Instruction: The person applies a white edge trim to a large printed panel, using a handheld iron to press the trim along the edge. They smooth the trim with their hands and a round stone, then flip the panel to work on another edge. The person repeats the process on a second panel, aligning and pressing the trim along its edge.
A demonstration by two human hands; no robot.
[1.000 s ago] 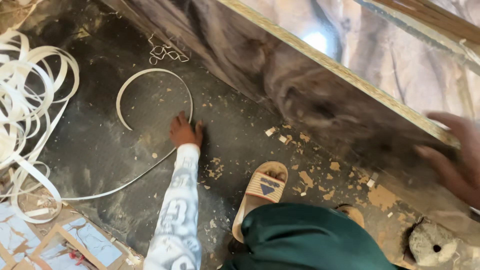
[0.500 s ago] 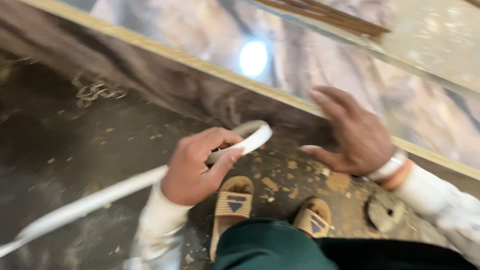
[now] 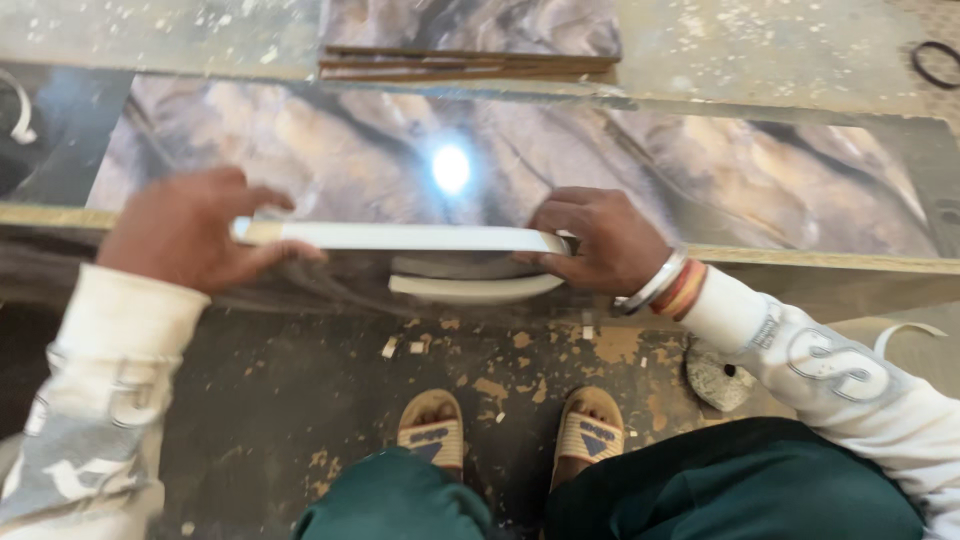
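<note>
From the head camera, the left hand [image 3: 185, 232] and right hand [image 3: 598, 240] stretch a white edge-banding strip [image 3: 400, 237] along the front edge of a glossy marble-patterned board [image 3: 700, 180], the fingers of each hand clamped on one end; the step in hand looks like lining the strip up against the raw edge. The strip's long axis runs left to right, level with the board's edge and touching or just beside it, its slack curling below in a loop [image 3: 470, 288]. Pressing it on flush would call for keeping it taut and square.
</note>
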